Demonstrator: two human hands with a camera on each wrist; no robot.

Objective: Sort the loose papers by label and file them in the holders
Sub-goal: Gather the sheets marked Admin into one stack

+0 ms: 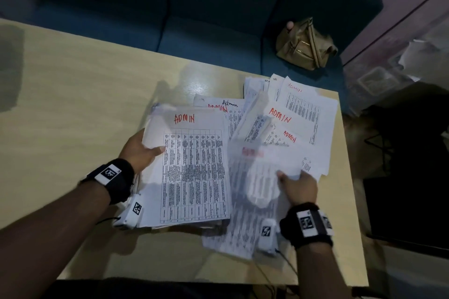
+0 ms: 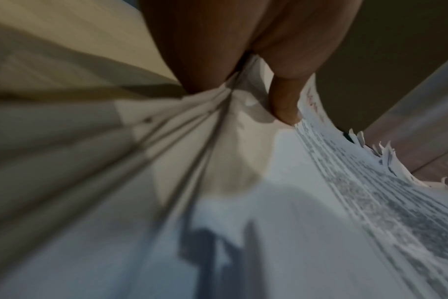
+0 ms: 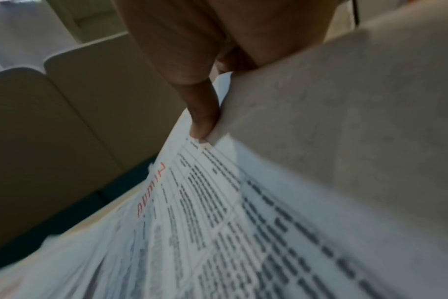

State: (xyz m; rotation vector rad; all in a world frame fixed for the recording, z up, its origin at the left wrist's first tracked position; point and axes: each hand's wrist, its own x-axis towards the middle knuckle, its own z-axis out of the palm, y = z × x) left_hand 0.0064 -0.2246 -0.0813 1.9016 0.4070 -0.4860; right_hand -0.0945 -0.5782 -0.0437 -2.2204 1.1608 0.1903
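On the table [image 1: 73,104], a paper stack [image 1: 194,172] lies left of scattered papers [image 1: 301,114]; sofa [image 1: 194,19] behind.

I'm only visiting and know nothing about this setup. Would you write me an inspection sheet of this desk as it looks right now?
Surface: light wooden table, glossy, partly bare.
Job's things: stack of sheets headed ADMIN in red; loose papers fanned out beside it, also marked ADMIN. No holders seen.
Clutter: nothing seen on the table.
Grippers: left hand grips the stack's left edge; right hand pinches a blurred sheet.
Cables: thin wires trail from the wrist cameras.
Surroundings: dark blue sofa with a tan bag on it.
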